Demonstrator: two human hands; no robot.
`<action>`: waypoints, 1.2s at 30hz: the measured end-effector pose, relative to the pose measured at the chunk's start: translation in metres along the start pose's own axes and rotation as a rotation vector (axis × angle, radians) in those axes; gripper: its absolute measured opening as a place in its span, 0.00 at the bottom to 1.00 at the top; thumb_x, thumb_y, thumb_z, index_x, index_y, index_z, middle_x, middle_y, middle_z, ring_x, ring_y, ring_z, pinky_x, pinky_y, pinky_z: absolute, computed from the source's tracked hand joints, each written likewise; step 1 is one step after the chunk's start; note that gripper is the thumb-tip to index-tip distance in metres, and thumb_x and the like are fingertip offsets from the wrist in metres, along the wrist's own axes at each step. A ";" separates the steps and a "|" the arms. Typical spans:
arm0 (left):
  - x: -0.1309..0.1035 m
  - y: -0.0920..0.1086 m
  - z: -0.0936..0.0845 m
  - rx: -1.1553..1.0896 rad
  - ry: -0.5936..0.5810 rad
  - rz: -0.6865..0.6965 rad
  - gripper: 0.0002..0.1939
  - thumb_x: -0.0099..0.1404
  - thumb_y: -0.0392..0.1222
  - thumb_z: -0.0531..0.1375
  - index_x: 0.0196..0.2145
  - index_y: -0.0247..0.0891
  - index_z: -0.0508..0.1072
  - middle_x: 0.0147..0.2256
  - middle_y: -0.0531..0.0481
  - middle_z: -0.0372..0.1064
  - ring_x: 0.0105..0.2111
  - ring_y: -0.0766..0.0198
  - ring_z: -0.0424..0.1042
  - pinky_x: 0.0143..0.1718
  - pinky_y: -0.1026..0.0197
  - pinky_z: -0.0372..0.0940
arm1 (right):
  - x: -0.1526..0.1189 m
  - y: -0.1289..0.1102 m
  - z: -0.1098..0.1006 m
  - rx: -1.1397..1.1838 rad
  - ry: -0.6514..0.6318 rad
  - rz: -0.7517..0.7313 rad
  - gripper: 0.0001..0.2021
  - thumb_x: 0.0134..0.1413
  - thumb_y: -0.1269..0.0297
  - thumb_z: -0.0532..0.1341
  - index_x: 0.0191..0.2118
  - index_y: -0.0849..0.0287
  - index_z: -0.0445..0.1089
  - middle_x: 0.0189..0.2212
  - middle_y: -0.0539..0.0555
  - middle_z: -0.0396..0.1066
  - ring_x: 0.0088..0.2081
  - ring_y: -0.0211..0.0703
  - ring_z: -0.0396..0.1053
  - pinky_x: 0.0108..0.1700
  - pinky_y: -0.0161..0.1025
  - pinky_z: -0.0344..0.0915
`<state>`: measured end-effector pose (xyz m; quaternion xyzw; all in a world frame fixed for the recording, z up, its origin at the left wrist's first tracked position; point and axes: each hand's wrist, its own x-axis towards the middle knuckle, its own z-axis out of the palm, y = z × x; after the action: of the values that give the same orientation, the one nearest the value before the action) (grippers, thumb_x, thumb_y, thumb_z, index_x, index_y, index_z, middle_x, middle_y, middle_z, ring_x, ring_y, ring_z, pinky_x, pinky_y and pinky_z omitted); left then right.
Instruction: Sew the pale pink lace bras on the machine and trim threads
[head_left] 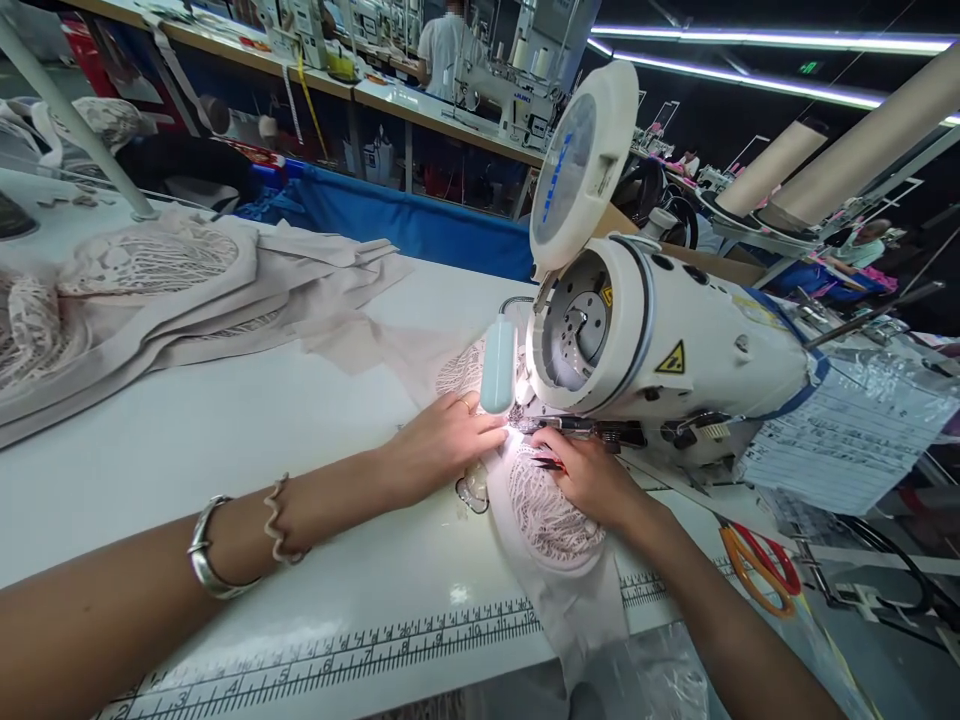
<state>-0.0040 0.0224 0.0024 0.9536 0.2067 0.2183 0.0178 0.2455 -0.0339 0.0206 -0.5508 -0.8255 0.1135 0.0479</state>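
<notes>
A pale pink lace garment piece (559,515) lies under the needle area of a white sewing machine (675,335), its lower end hanging over the table's front edge. My left hand (442,447) rests on the fabric left of the needle, fingers together and pressing it. On the right, my right hand (589,472) is closed around small dark snips (551,463) with a bit of red, its fingertips at the lace beside the needle. A light green lamp (498,366) shines on the spot. The needle itself is hard to make out.
More pale fabric and lace (150,290) lies piled at the table's left. A ruler strip (375,650) runs along the front edge. Orange- and red-handled scissors (757,570) are at the right. Beyond a blue cloth (405,220), a person (450,55) is among other machines.
</notes>
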 end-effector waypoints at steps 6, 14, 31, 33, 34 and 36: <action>0.001 -0.005 0.002 0.068 -0.012 -0.012 0.17 0.72 0.28 0.47 0.44 0.39 0.73 0.39 0.47 0.76 0.40 0.55 0.69 0.44 0.53 0.60 | 0.001 -0.004 0.002 -0.036 0.040 0.064 0.14 0.52 0.76 0.58 0.43 0.53 0.70 0.38 0.52 0.75 0.36 0.44 0.72 0.36 0.36 0.63; 0.003 0.051 -0.004 0.185 -0.122 -0.120 0.14 0.74 0.42 0.52 0.36 0.32 0.72 0.33 0.41 0.72 0.32 0.54 0.69 0.33 0.53 0.64 | 0.014 -0.002 0.020 -0.016 0.210 0.231 0.04 0.60 0.64 0.62 0.33 0.54 0.69 0.32 0.53 0.76 0.35 0.47 0.73 0.36 0.39 0.66; -0.012 0.046 0.015 0.272 0.000 0.002 0.20 0.73 0.30 0.45 0.58 0.16 0.62 0.54 0.23 0.70 0.56 0.43 0.71 0.58 0.44 0.66 | -0.004 -0.003 0.013 -0.222 0.263 -0.197 0.30 0.52 0.83 0.51 0.56 0.54 0.74 0.38 0.54 0.76 0.38 0.43 0.73 0.43 0.35 0.69; -0.011 0.040 0.012 0.232 0.011 0.022 0.19 0.72 0.27 0.45 0.56 0.16 0.64 0.53 0.23 0.70 0.56 0.44 0.71 0.58 0.44 0.66 | -0.004 -0.004 0.013 -0.217 0.262 -0.198 0.30 0.52 0.83 0.50 0.55 0.55 0.75 0.38 0.54 0.76 0.37 0.43 0.73 0.41 0.35 0.70; -0.011 0.037 0.010 0.205 0.013 0.030 0.19 0.72 0.26 0.45 0.55 0.16 0.65 0.52 0.24 0.71 0.55 0.45 0.72 0.57 0.45 0.67 | -0.004 -0.005 0.013 -0.216 0.260 -0.194 0.29 0.52 0.83 0.50 0.54 0.55 0.75 0.38 0.54 0.76 0.36 0.43 0.73 0.40 0.35 0.70; -0.009 0.030 0.005 0.138 0.011 0.039 0.18 0.72 0.26 0.44 0.53 0.20 0.67 0.50 0.26 0.72 0.53 0.47 0.73 0.54 0.46 0.69 | -0.004 -0.005 0.013 -0.214 0.256 -0.184 0.29 0.52 0.82 0.50 0.55 0.56 0.75 0.38 0.54 0.77 0.35 0.43 0.72 0.37 0.35 0.70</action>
<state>0.0026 -0.0088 -0.0023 0.9552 0.2028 0.2089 -0.0532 0.2397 -0.0413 0.0099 -0.4849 -0.8669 -0.0508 0.1040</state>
